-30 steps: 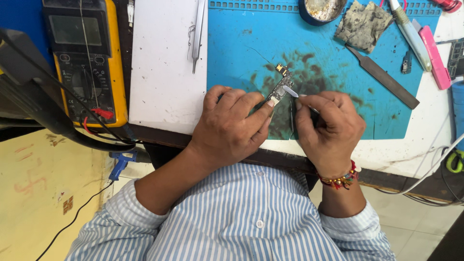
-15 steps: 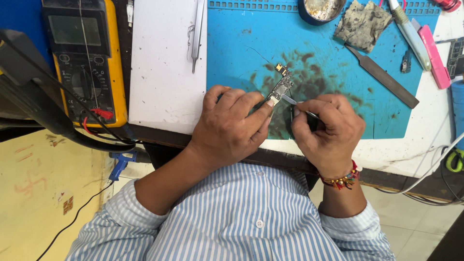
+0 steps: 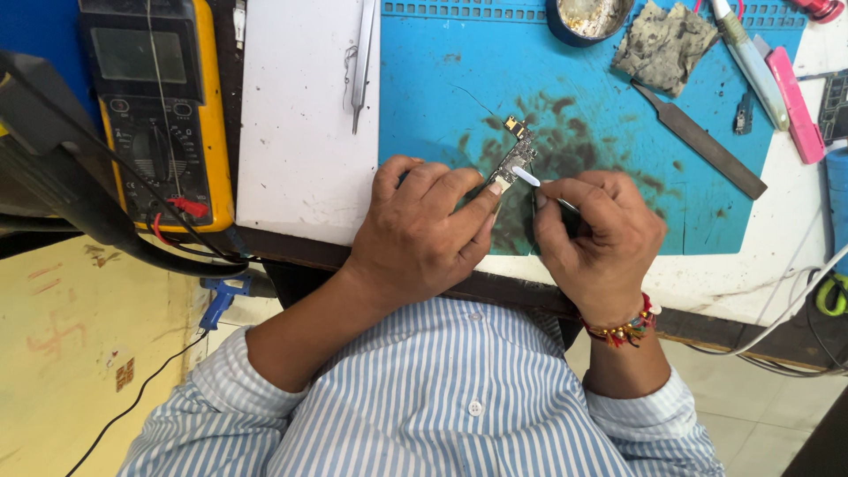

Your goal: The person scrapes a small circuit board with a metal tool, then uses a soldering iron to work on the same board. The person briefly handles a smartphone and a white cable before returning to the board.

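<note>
At the far left a yellow multimeter [image 3: 159, 115] lies on the bench, with a white sheet [image 3: 300, 132] beside it and metal tweezers [image 3: 362, 62] resting on that sheet. Next comes the blue work mat [image 3: 459, 79], stained dark near its middle. The left hand [image 3: 424, 234] is curled, its thumb and fingertips pinching the near end of a small circuit board [image 3: 517, 157], which slants up and away from the hand over the stained patch. Just to the right, the right hand [image 3: 601, 243] is closed around a thin tool with a white tip [image 3: 526, 177]; the tip touches the board's lower part, between the two hands. Further right lie a grey rag [image 3: 662, 44], a flat metal file [image 3: 702, 141] and a pink tool [image 3: 795, 102].
</note>
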